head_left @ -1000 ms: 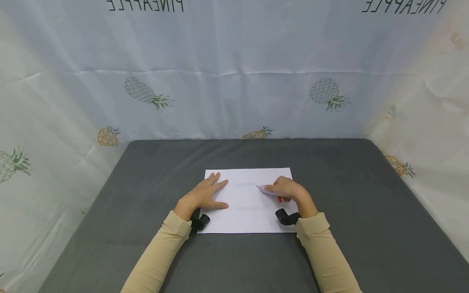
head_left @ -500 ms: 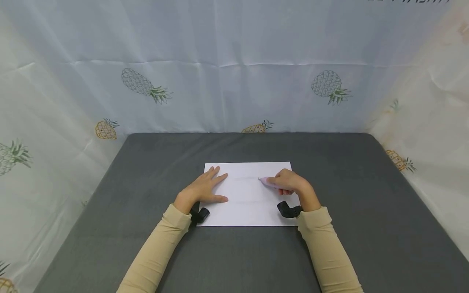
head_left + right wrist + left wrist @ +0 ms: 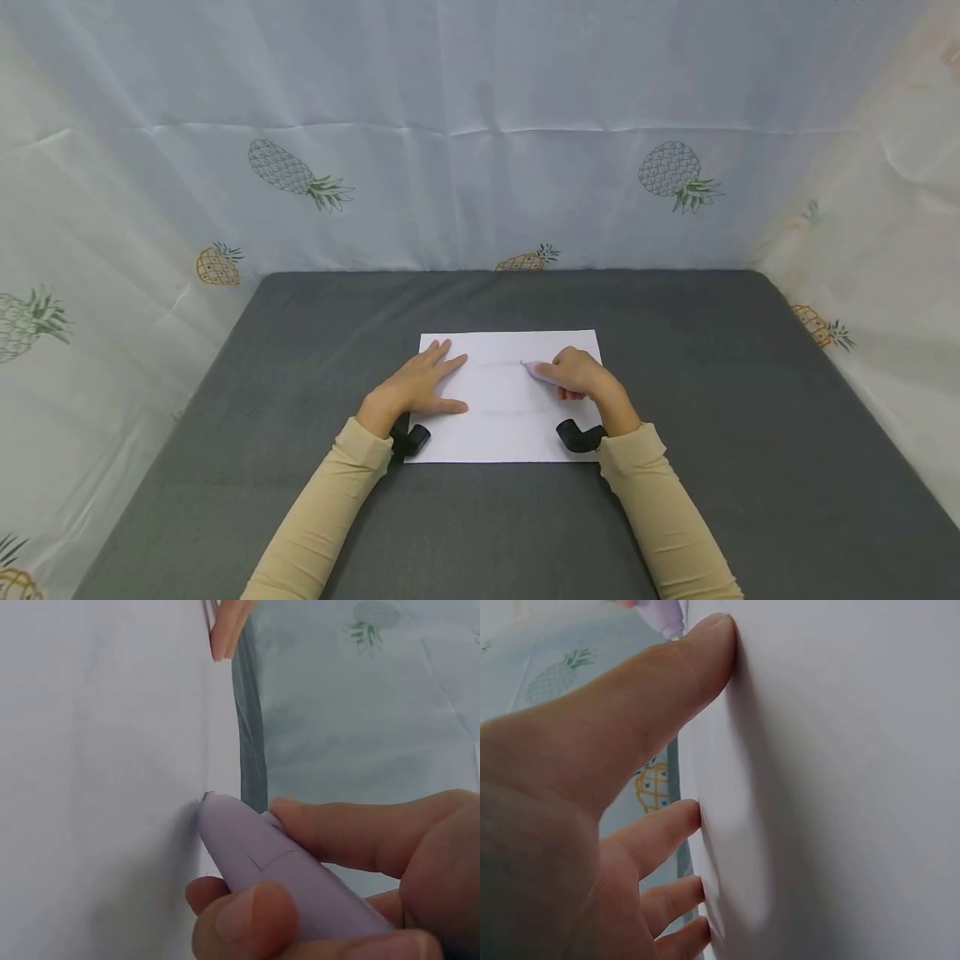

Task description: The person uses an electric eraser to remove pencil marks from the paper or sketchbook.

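Observation:
A white sheet of paper (image 3: 502, 425) lies flat on the grey-covered table, with faint lines running across it. My left hand (image 3: 418, 385) rests on its left side, fingers and thumb spread. In the left wrist view the thumb (image 3: 697, 656) and fingertips meet the paper. My right hand (image 3: 585, 375) grips a small lavender utility knife (image 3: 543, 372) over the right half of the sheet. In the right wrist view, the knife (image 3: 277, 862) has its short metal tip right at the paper, a fingertip at its slider and other fingers curled beneath its body.
The dark grey table (image 3: 480, 533) extends around the sheet on all sides. Behind it hangs a pale curtain (image 3: 465, 192) printed with pineapples. A black wrist mount (image 3: 579, 437) sits at the right wrist, and another black mount (image 3: 411, 440) at the left.
The right hand and knife have shifted slightly left over the sheet in the last half second. The left hand stays in place on the paper. The head view has tilted slightly.

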Demonstrator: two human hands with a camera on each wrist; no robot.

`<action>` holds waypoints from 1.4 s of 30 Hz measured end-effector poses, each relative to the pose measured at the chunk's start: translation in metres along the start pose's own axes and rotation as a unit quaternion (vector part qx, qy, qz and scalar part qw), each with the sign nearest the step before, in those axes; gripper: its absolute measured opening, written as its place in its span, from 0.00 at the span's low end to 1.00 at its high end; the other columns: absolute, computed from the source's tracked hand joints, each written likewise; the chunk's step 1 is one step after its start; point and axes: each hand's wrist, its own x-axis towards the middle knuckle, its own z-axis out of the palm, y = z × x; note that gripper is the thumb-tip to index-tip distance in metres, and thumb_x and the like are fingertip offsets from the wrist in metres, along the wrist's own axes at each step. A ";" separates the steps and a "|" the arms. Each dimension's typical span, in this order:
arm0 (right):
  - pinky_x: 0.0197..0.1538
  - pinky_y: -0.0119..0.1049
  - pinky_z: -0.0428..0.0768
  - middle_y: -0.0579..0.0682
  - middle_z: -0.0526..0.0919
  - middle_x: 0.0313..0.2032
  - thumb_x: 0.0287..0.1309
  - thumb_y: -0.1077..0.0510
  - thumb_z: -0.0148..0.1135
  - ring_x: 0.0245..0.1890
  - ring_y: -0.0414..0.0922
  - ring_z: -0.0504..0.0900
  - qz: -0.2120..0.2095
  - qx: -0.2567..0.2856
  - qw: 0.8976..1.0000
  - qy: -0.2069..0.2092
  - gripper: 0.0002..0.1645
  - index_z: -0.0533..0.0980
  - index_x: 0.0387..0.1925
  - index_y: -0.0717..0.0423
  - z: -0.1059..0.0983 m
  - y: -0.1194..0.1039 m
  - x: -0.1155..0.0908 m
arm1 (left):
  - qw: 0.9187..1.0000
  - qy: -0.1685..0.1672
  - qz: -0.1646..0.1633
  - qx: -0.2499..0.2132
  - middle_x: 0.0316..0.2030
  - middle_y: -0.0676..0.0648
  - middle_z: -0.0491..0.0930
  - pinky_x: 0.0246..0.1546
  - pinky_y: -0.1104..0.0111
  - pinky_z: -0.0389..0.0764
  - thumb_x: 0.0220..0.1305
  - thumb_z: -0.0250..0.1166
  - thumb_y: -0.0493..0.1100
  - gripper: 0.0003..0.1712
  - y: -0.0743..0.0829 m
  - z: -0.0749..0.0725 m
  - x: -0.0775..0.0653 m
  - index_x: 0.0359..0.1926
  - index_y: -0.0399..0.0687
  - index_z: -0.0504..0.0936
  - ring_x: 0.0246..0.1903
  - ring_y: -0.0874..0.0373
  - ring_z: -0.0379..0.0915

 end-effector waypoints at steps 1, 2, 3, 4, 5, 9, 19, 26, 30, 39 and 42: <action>0.20 0.30 0.65 0.44 0.71 0.09 0.66 0.42 0.51 0.12 0.39 0.65 -0.001 -0.003 1.000 0.005 0.29 0.76 0.19 0.59 0.002 -0.001 0.001 | 1.000 -0.001 0.000 0.000 0.77 0.38 0.43 0.75 0.45 0.49 0.58 0.64 0.63 0.50 0.000 0.000 0.000 0.74 0.51 0.55 0.77 0.39 0.36; 0.20 0.30 0.64 0.44 0.70 0.09 0.66 0.42 0.51 0.12 0.39 0.65 -0.003 -0.003 1.000 0.007 0.29 0.76 0.18 0.59 0.003 -0.002 0.001 | 1.000 -0.001 -0.001 0.000 0.77 0.38 0.43 0.75 0.45 0.49 0.58 0.64 0.63 0.50 0.000 0.000 0.000 0.74 0.51 0.55 0.77 0.39 0.36; 0.20 0.30 0.64 0.44 0.70 0.09 0.66 0.42 0.51 0.12 0.39 0.65 -0.002 -0.004 1.000 0.007 0.29 0.76 0.19 0.59 0.004 -0.002 0.001 | 1.000 -0.002 -0.001 0.000 0.77 0.38 0.43 0.75 0.45 0.49 0.58 0.64 0.63 0.50 -0.001 0.001 0.000 0.74 0.51 0.55 0.77 0.39 0.36; 0.20 0.30 0.64 0.45 0.70 0.10 0.66 0.42 0.51 0.12 0.39 0.64 -0.001 -0.006 1.000 0.007 0.29 0.77 0.20 0.59 0.003 -0.002 0.001 | 1.000 -0.002 -0.002 0.000 0.77 0.38 0.43 0.75 0.45 0.49 0.58 0.64 0.63 0.50 -0.001 0.001 0.000 0.75 0.51 0.55 0.77 0.39 0.36; 0.20 0.30 0.64 0.45 0.70 0.10 0.66 0.43 0.51 0.12 0.39 0.64 0.002 -0.004 1.000 0.003 0.28 0.77 0.21 0.60 0.003 -0.002 0.000 | 1.000 -0.002 -0.001 0.001 0.77 0.38 0.43 0.75 0.45 0.49 0.58 0.64 0.63 0.50 -0.001 0.001 0.001 0.74 0.51 0.55 0.77 0.39 0.36; 0.20 0.29 0.62 0.46 0.69 0.11 0.66 0.44 0.52 0.12 0.39 0.63 0.011 0.001 1.000 -0.019 0.26 0.78 0.26 0.62 -0.003 -0.002 -0.005 | 1.000 -0.002 0.000 0.000 0.77 0.38 0.43 0.75 0.45 0.49 0.58 0.64 0.64 0.50 -0.002 0.002 0.001 0.75 0.51 0.55 0.77 0.39 0.36; 0.20 0.28 0.63 0.45 0.70 0.10 0.66 0.43 0.52 0.12 0.38 0.64 0.024 0.002 0.999 -0.038 0.26 0.76 0.24 0.60 -0.005 -0.004 -0.006 | 1.000 0.000 0.004 0.000 0.77 0.37 0.43 0.75 0.46 0.49 0.58 0.64 0.63 0.49 -0.002 0.002 -0.001 0.74 0.50 0.55 0.77 0.39 0.36; 0.20 0.28 0.61 0.45 0.69 0.10 0.66 0.44 0.53 0.12 0.38 0.62 0.043 0.009 0.999 -0.025 0.25 0.76 0.26 0.61 -0.007 -0.007 -0.002 | 1.000 0.011 0.008 -0.001 0.77 0.37 0.44 0.75 0.46 0.50 0.58 0.64 0.62 0.49 -0.002 0.003 0.001 0.74 0.50 0.56 0.77 0.39 0.37; 0.19 0.27 0.61 0.44 0.70 0.10 0.66 0.43 0.53 0.12 0.37 0.63 0.044 0.016 0.998 -0.039 0.26 0.74 0.22 0.59 -0.005 -0.006 -0.001 | 1.000 0.000 0.003 0.000 0.77 0.38 0.43 0.76 0.46 0.49 0.58 0.64 0.63 0.49 -0.003 0.006 0.001 0.74 0.51 0.55 0.77 0.39 0.36; 0.18 0.27 0.61 0.45 0.69 0.10 0.66 0.44 0.53 0.11 0.37 0.62 0.035 0.027 0.998 -0.046 0.25 0.76 0.24 0.60 -0.007 0.002 0.000 | 1.000 0.005 0.006 0.000 0.77 0.37 0.44 0.75 0.46 0.50 0.58 0.64 0.63 0.49 -0.004 0.007 0.000 0.74 0.50 0.56 0.77 0.39 0.37; 0.18 0.27 0.62 0.44 0.69 0.09 0.66 0.44 0.53 0.11 0.37 0.63 0.025 0.025 0.998 -0.043 0.25 0.75 0.23 0.61 -0.008 -0.001 0.001 | 1.000 0.010 0.012 0.005 0.77 0.36 0.44 0.75 0.46 0.50 0.59 0.64 0.63 0.49 -0.004 0.005 0.000 0.74 0.50 0.56 0.77 0.38 0.37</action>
